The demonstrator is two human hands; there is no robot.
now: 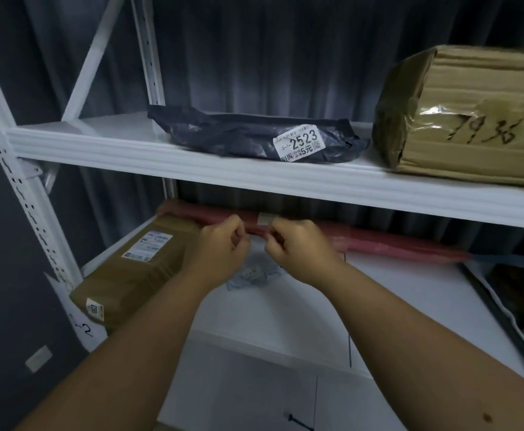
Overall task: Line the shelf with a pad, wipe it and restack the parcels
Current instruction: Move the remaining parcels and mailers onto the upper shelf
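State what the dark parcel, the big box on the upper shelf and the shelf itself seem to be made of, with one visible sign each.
Dark parcel: glossy plastic film, crinkled. Big box: brown cardboard under shiny clear tape. Upper shelf: probably white painted metal, with a smooth ribbed edge.

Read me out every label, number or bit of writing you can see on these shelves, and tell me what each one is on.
"2523", with "8-1-" and "5元": white sticker on the dark mailer bag, upper shelf.
Handwritten marks, maybe "79" and more, unclear: taped cardboard box, upper shelf.
"2", handwritten: shelf post, lower left.
Shipping label and small sticker on the brown parcel: too blurred to read.
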